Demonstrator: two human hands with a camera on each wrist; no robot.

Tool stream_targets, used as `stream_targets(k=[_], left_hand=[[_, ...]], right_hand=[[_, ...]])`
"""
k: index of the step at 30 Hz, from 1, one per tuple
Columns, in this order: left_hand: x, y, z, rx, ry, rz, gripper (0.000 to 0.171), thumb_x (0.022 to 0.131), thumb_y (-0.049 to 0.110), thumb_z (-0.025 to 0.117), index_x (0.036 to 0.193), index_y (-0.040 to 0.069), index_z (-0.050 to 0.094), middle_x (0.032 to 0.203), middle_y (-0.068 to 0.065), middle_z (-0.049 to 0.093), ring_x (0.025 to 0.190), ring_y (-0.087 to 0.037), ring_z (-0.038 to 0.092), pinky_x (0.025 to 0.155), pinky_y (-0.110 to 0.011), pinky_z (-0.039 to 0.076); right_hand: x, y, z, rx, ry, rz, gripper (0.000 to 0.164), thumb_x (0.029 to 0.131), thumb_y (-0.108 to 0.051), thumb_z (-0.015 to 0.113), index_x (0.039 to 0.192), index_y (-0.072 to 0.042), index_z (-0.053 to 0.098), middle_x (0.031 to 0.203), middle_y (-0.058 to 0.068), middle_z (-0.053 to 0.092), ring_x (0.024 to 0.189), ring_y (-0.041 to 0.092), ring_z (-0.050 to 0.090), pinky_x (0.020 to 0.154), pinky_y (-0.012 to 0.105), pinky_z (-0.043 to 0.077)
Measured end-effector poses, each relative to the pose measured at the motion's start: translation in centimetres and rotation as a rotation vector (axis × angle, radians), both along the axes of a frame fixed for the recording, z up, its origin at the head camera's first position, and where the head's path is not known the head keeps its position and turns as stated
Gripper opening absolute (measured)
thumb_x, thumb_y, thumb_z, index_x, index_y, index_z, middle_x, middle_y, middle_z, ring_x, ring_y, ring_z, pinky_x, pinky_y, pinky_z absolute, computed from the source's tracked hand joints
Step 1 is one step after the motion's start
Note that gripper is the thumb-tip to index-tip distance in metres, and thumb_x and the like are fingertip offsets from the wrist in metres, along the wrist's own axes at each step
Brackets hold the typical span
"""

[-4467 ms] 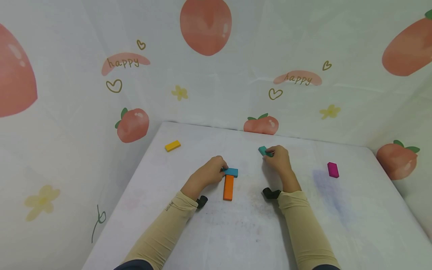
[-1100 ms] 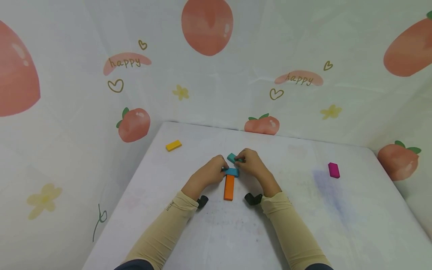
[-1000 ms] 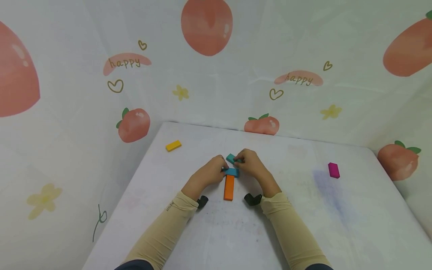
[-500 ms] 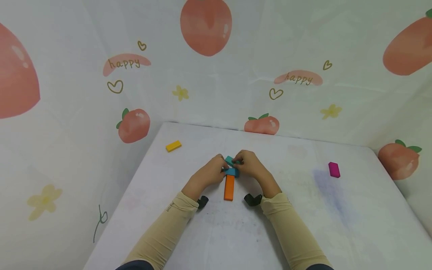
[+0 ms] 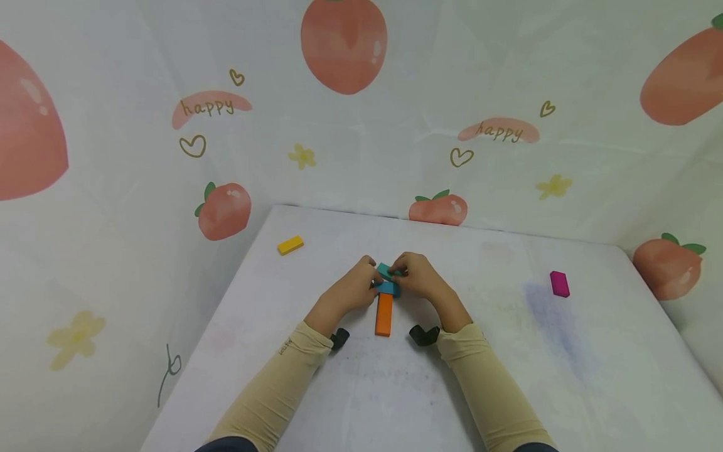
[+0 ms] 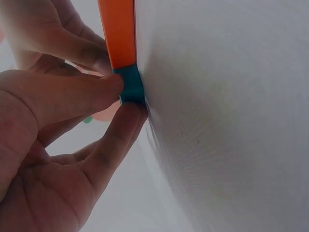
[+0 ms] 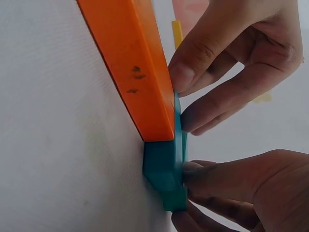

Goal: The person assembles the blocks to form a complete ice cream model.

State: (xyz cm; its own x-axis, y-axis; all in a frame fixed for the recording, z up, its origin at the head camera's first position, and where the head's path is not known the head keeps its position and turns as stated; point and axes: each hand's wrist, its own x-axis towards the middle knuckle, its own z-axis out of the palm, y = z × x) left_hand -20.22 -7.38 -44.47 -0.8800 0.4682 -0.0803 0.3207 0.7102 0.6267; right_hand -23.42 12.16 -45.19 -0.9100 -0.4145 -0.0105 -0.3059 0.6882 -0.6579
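Note:
On the white table (image 5: 361,389), an orange block (image 5: 383,315) lies lengthwise, its far end against a blue block (image 5: 386,288) set crosswise. My left hand (image 5: 351,287) pinches the blue block's left end between thumb and fingers, seen close in the left wrist view. Just behind lies a teal block (image 5: 383,270), slanted, which my right hand (image 5: 420,274) pinches at its right end. In the right wrist view the teal block (image 7: 175,199) sits close behind the blue block (image 7: 161,162); whether they touch is unclear. Fingers partly cover both blocks.
A yellow block (image 5: 290,245) lies toward the table's far left corner. Over on the right is a magenta block (image 5: 560,284). Black wrist devices (image 5: 424,335) stick out beneath both sleeves. A fruit-patterned cloth (image 5: 361,157) hangs behind the table.
My right hand has brought the teal block leftward from its spot farther right, then slightly closer to the blue block over the last second. My left hand stays at the blue block.

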Motion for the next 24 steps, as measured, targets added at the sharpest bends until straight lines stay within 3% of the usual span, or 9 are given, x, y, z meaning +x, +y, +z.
stream_targets(k=[5,12,20,24], left_hand=[[-0.07,-0.01,-0.13,0.003,0.001,-0.013,0.025,0.099,-0.004,0.067,0.122,-0.007,0.076,0.143,-0.025,0.054,0.129,-0.032,0.062,0.109,-0.041,0.055],[-0.18,-0.04,-0.17,-0.013,0.059,-0.046,0.024,0.096,-0.007,0.068,0.119,-0.01,0.076,0.121,-0.023,0.065,0.114,-0.029,0.064,0.102,-0.042,0.057],[0.04,-0.12,-0.23,-0.031,0.051,-0.036,0.025,0.098,-0.004,0.067,0.122,-0.008,0.075,0.117,-0.02,0.064,0.098,-0.022,0.059,0.091,-0.038,0.057],[0.13,-0.17,-0.01,-0.025,0.042,-0.035,0.024,0.099,-0.004,0.067,0.121,-0.009,0.075,0.117,-0.021,0.066,0.099,-0.023,0.059,0.093,-0.039,0.057]], right_hand=[[0.06,0.09,0.1,-0.009,-0.016,0.005,0.016,0.095,0.001,0.072,0.108,0.005,0.08,0.113,0.016,0.074,0.105,0.03,0.068,0.097,0.048,0.06],[0.09,0.25,-0.18,-0.025,-0.018,0.02,0.015,0.095,0.002,0.071,0.106,0.005,0.08,0.112,0.015,0.073,0.108,0.031,0.068,0.099,0.049,0.06],[0.13,0.61,-0.65,-0.037,0.013,0.063,0.017,0.095,0.005,0.067,0.106,0.005,0.081,0.112,0.016,0.075,0.112,0.032,0.069,0.101,0.049,0.06],[0.12,0.72,-0.79,-0.061,0.006,0.079,0.019,0.095,0.006,0.064,0.105,0.005,0.081,0.112,0.016,0.075,0.112,0.032,0.069,0.103,0.05,0.06]])
